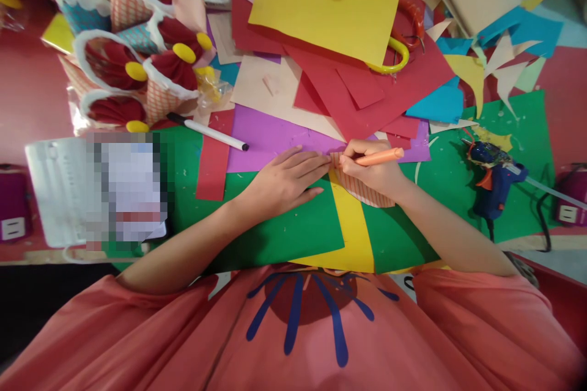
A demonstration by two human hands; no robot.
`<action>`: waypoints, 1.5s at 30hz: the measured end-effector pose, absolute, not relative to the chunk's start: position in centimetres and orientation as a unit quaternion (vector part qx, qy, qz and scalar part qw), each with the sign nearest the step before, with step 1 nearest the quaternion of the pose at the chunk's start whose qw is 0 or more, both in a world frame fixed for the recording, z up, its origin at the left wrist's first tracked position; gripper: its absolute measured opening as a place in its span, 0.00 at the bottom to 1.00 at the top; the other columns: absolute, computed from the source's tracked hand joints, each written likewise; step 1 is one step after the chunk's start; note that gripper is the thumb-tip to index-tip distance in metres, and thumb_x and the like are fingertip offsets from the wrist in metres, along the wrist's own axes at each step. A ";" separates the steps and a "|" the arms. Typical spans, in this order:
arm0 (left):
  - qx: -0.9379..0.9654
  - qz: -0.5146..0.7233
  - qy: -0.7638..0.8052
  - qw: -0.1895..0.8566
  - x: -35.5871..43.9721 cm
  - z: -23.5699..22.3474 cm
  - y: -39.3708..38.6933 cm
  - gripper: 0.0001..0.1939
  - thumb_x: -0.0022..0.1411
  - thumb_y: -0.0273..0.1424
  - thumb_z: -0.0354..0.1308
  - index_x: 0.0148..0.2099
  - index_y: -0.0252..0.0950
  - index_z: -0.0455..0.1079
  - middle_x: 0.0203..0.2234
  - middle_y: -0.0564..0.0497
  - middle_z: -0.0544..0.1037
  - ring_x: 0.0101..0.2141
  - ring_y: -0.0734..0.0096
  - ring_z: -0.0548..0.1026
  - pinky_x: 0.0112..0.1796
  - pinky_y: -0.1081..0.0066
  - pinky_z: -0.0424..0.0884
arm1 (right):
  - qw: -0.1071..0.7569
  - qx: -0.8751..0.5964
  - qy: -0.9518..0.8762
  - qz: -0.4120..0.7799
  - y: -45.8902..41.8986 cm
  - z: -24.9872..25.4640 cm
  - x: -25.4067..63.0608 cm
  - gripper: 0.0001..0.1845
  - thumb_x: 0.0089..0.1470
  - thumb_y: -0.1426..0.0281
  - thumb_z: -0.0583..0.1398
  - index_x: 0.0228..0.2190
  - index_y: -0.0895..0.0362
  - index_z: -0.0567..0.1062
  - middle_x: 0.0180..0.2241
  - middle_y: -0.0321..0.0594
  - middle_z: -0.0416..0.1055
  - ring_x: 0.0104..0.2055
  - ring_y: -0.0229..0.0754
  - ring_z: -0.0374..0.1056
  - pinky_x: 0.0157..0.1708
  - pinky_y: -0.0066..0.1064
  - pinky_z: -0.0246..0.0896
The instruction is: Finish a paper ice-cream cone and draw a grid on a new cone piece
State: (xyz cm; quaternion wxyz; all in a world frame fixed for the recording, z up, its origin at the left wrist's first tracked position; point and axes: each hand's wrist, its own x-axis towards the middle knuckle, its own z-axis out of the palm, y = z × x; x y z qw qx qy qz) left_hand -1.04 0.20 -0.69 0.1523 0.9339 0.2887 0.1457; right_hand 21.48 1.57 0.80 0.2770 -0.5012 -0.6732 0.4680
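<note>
My right hand point(373, 168) is closed around an orange marker point(383, 157), its tip end down at a paper piece with orange stripes point(364, 190). That striped piece has a curved edge and lies over green and yellow sheets, partly hidden under my right hand. My left hand point(293, 178) lies flat with fingers stretched out, fingertips at the left edge of the striped piece. Beneath my hands are a green sheet point(275, 226), a yellow strip point(355, 229) and a purple sheet point(270, 134).
Paper cones with red filling point(169, 82) crowd the back left. A white marker point(215, 134) lies left of my hands, near a blurred-out phone point(135, 189). Yellow-handled scissors point(394, 58) sit among paper scraps. A blue glue gun point(490, 186) rests at right.
</note>
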 end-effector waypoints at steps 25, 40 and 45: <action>0.944 0.134 0.273 0.126 -1.1 -1.1 0.1 0.22 0.72 0.40 0.46 0.63 0.37 0.65 0.56 0.41 0.74 0.56 0.59 0.72 0.59 0.54 0.66 | 0.289 -0.607 -0.677 0.299 1.6 4.3 27.5 0.14 0.53 0.63 0.66 0.41 0.51 0.72 0.27 0.34 0.73 0.28 0.40 0.70 0.30 0.34 0.65; 0.796 0.320 0.360 0.366 -1.5 0.0 0.1 0.21 0.71 0.38 0.49 0.60 0.34 0.68 0.52 0.41 0.77 0.54 0.62 0.75 0.54 0.59 0.73 | 0.424 -0.508 -0.546 0.514 0.0 4.2 24.1 0.14 0.53 0.64 0.67 0.39 0.49 0.70 0.25 0.30 0.71 0.21 0.34 0.69 0.20 0.27 0.69; 0.623 0.376 0.464 0.506 -1.5 -0.3 1.0 0.17 0.66 0.35 0.55 0.55 0.35 0.72 0.52 0.43 0.78 0.51 0.60 0.77 0.50 0.60 0.76 | 0.367 -0.445 -0.570 0.585 -0.6 2.8 22.6 0.13 0.54 0.66 0.65 0.39 0.52 0.68 0.27 0.29 0.70 0.22 0.31 0.70 0.21 0.23 0.67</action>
